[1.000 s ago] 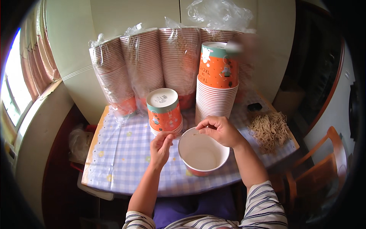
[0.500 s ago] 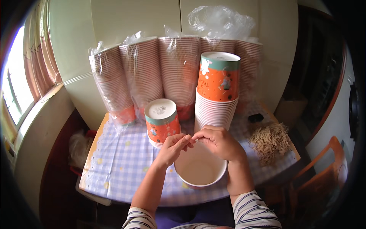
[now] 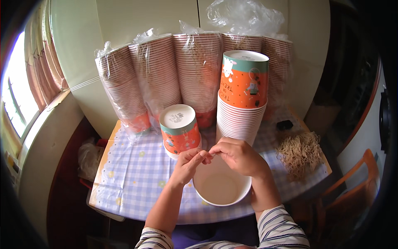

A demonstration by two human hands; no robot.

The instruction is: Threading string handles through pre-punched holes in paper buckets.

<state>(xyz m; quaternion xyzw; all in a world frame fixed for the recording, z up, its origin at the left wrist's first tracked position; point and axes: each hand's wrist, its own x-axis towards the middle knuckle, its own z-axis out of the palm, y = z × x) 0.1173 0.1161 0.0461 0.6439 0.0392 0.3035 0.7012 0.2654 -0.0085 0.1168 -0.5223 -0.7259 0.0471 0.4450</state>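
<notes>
A: Since the earlier frame? Both hands sit a bit higher over the white paper cup (image 3: pixel 222 186); cup barely shifted.

B: Pose?

A: Left hand (image 3: pixel 188 164) and right hand (image 3: pixel 238 157) meet fingertip to fingertip above the cup's far rim, fingers pressed together, pinching something too small to make out.

B: Cup?

A: Upright on the table (image 3: pixel 132 174), mouth up, axis vertical, just before the short orange cup stack (image 3: pixel 179 129). Right hand hides its far rim.

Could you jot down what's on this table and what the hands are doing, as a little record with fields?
Left hand: fingertips pinched together with the right hand's, above the bowl's far rim
Right hand: over the bowl's far rim
Bowl: white inside, upright, empty
Short cup stack: upside down, orange
Tall cup stack: upside down
Wrapped sleeves: against the wall
Strings: tan heap, right
Tablecloth: checked
</notes>
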